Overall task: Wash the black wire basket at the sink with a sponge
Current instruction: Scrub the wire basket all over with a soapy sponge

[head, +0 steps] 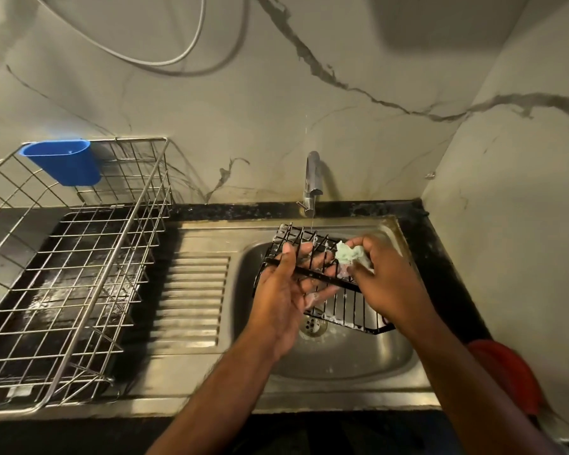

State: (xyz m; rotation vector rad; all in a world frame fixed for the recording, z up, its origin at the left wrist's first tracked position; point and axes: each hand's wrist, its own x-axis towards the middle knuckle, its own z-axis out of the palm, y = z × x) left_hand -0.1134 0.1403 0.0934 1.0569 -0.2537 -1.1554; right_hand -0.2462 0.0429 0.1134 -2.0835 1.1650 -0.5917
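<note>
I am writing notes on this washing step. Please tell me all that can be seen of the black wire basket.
The black wire basket is a rectangular rack of thin dark coated wires with a flat rim bar. It is held tilted over the sink bowl, under a thin stream from the tap. The left hand holds its rim; the right hand presses a green sponge to it. Suds cling to the wires.

**Dim, warm light with wide-angle bend**

The scene is dim and yellowish. Glare sits on the wet sink (211, 234) rim and the dark tray (56, 290) under the rack. A large soft shadow falls on the wall (440, 24) at upper right. Edges curve outward, and the lower corners are dark and slightly blurred.
</note>
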